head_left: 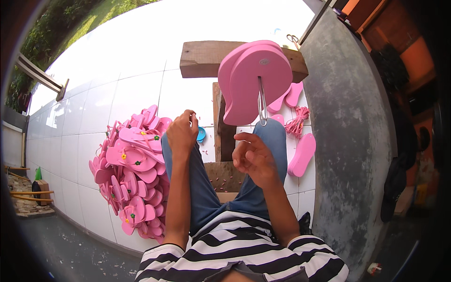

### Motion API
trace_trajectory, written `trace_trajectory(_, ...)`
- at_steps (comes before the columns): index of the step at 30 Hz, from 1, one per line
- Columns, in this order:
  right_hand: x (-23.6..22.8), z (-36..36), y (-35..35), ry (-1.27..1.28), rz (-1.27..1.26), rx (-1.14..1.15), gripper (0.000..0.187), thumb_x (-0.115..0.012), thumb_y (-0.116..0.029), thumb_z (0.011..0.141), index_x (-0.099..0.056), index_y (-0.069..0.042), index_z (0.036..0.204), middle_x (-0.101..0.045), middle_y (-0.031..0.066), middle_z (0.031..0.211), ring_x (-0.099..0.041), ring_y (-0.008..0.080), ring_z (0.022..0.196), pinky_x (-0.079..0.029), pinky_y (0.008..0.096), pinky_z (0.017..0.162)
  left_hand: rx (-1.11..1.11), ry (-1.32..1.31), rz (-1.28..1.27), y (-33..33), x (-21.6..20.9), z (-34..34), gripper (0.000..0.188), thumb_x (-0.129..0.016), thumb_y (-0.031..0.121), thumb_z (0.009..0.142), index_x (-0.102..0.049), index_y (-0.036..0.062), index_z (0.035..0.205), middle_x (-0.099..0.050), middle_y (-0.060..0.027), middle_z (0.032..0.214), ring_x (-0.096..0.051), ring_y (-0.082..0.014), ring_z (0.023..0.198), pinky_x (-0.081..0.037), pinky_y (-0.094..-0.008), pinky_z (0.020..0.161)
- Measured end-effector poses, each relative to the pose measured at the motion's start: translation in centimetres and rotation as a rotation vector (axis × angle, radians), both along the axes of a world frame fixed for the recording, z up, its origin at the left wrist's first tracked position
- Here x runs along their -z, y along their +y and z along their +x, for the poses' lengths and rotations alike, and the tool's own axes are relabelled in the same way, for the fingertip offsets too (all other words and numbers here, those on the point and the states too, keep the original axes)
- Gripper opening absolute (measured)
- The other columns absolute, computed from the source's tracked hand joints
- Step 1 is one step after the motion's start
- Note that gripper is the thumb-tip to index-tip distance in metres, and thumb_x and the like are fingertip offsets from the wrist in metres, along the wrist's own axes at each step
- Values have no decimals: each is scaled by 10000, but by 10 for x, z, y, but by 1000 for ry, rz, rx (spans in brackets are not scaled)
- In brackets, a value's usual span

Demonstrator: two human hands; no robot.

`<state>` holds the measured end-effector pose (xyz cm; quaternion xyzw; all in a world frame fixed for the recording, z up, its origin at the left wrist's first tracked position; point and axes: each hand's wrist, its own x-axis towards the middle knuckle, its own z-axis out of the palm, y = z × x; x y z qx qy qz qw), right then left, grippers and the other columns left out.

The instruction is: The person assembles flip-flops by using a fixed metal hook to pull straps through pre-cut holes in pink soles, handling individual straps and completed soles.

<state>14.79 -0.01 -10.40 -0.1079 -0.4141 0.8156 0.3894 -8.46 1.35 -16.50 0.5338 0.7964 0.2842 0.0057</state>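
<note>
A pair of pink flip-flop soles (256, 80) rests against the wooden stand (202, 58) in front of me. A looped metal wire tool (262, 103) sticks out of the upper sole and hangs toward my right knee. My left hand (183, 133) is raised above my left knee, fingers curled in; whatever they may hold is hidden. Below the wire tool hovers my right hand (253, 159), fingers loosely bent and apart, nothing visible in it. Neither hand touches the soles.
At left lies a big heap of pink flip-flops (136, 162) with straps and small flowers. On the right are loose pink soles (301, 155) and a bundle of pink straps (298, 122). A blue round object (201, 135) lies between my knees; scissors (292, 39) lie behind the stand.
</note>
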Motion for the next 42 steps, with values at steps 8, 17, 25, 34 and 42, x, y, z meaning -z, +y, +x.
trace_trajectory(8, -95, 12, 38, -537, 898, 549, 390, -565, -33, 896, -570, -38, 1285, -666, 83, 849, -612, 99, 702, -454, 221, 604, 88, 10, -40, 21, 11, 24, 175, -570, 223, 921, -682, 94, 956, -707, -149, 816, -684, -329, 760, -513, -440, 707)
trace_trajectory(17, -104, 9, 50, -822, 1169, 684, 284, -524, 21, 892, -619, -4, 1159, -700, 87, 812, -664, 135, 615, -480, 236, 538, 138, 54, -100, 38, 16, 43, 187, -530, 191, 929, -657, 55, 918, -702, -150, 795, -681, -331, 751, -506, -440, 720)
trace_trajectory(25, -96, 2, 45, -791, 953, 696, 429, -660, -35, 836, -609, -109, 1255, -688, 51, 790, -606, 133, 581, -494, 279, 546, 159, -23, -73, 46, 27, 44, 173, -514, 166, 925, -642, 49, 915, -706, -174, 836, -683, -363, 760, -519, -458, 707)
trace_trajectory(34, -69, 3, 24, -462, 875, 592, 430, -583, -13, 889, -501, -46, 1310, -658, 52, 736, -597, 87, 643, -421, 227, 558, 199, -21, 0, 41, 29, 41, 183, -508, 171, 927, -633, 37, 926, -694, -188, 843, -672, -392, 751, -515, -475, 694)
trace_trajectory(42, -67, 4, 11, -123, 210, 205, 660, -553, -103, 966, -209, -18, 1522, -636, 95, 792, -550, 101, 650, -446, 214, 631, 159, -13, -77, 42, 21, 43, 182, -509, 171, 927, -632, 37, 919, -694, -188, 837, -672, -388, 755, -517, -476, 698)
